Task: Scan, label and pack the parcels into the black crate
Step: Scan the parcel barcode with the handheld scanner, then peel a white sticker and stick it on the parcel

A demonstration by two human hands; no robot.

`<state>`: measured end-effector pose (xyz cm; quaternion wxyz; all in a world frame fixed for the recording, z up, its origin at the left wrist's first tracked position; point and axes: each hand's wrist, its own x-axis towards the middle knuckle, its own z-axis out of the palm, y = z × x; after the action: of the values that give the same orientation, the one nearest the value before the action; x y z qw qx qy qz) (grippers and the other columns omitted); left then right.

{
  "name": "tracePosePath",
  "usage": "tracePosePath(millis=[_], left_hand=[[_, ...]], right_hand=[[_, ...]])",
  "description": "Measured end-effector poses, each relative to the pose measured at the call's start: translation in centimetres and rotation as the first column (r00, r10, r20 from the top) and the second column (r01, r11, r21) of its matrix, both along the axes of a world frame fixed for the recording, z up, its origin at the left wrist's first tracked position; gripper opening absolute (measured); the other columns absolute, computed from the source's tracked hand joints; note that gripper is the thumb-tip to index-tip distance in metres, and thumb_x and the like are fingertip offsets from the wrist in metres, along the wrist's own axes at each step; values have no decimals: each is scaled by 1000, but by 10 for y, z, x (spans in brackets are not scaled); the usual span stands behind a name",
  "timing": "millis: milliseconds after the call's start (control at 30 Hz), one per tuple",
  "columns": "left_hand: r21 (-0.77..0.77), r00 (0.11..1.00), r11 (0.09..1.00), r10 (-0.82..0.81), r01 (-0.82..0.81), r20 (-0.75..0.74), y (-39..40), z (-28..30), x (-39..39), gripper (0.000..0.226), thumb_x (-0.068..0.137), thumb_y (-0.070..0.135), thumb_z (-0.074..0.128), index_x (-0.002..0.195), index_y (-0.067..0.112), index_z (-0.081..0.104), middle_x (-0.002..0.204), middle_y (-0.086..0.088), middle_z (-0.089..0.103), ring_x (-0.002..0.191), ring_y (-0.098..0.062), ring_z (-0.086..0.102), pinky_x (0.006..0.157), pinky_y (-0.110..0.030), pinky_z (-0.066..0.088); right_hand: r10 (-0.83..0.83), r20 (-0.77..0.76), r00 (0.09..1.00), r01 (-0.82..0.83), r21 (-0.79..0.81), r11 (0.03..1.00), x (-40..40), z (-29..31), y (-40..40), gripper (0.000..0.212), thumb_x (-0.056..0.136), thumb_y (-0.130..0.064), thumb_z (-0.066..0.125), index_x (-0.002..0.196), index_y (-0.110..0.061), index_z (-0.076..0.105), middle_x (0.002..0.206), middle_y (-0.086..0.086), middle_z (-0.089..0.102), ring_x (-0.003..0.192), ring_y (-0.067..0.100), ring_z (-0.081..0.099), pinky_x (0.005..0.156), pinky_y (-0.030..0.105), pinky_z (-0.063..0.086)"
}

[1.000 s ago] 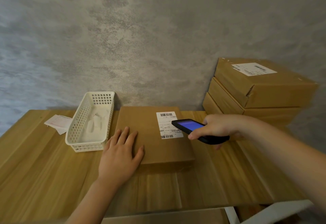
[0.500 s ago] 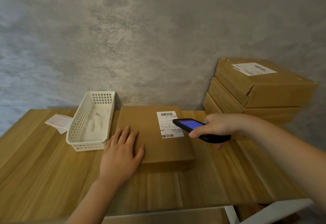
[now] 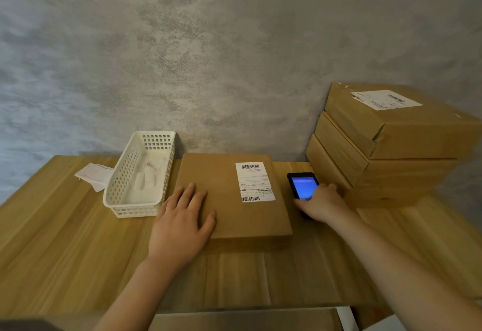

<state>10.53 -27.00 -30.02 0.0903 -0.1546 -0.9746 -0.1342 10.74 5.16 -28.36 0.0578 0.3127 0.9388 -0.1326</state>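
A flat brown parcel [image 3: 224, 187] lies in the middle of the wooden table [image 3: 65, 252], with a white barcode label [image 3: 254, 182] on its right half. My left hand [image 3: 180, 223] rests flat on the parcel's near left corner, fingers straight. A black handheld scanner [image 3: 302, 183] with a lit blue screen lies just right of the parcel. My right hand [image 3: 323, 204] holds the scanner's near end, down at the table surface. The black crate is not in view.
Three brown cardboard boxes [image 3: 391, 148] are stacked at the back right, the top one labelled. A white plastic basket [image 3: 122, 200] holding white slips stands left of the parcel, with loose papers [image 3: 91, 176] beyond it. A brown surface shows below the table's front edge.
My right hand has carried the scanner from above the parcel's label to the right and down onto the table beside the parcel. My left hand has stayed put.
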Motion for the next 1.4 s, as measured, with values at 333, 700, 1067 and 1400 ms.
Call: tracePosePath(millis=[333,700,1067,1400], left_hand=[[8,1000,1000,16,-16,-5,2,1,1,71,89,68,18,148,33,39,158,5,32,147,-18,24,118,-40,23],[190,996,982,-36,21,78,-7,14,-1,68,88,72,25,144,36,40,153,10,38,145,-13,26,119,-38,20],[316,990,939,135,-137,30,-119,28,-56,33,96,40,50,127,33,56,137,13,54,125,-11,49,99,-30,41],[203,904,896,341,-395,258,-260,-16,-180,38,96,37,49,131,22,53,129,0,57,105,-22,61,84,-38,52]], right_hand=[[22,97,995,-36,145,989,-7,-29,4,99,69,-85,51,134,-11,39,120,10,48,105,24,52,75,29,47],[389,-199,900,-331,271,904,-8,17,-27,74,90,-70,33,131,-10,46,126,10,54,112,25,54,86,34,49],[741,-204,640,-695,260,671,-59,51,-188,54,99,-48,41,144,-20,31,143,1,42,131,21,38,107,36,36],[751,-184,634,-729,184,660,-121,38,-317,47,97,-45,40,139,-23,41,131,0,49,120,22,45,98,37,42]])
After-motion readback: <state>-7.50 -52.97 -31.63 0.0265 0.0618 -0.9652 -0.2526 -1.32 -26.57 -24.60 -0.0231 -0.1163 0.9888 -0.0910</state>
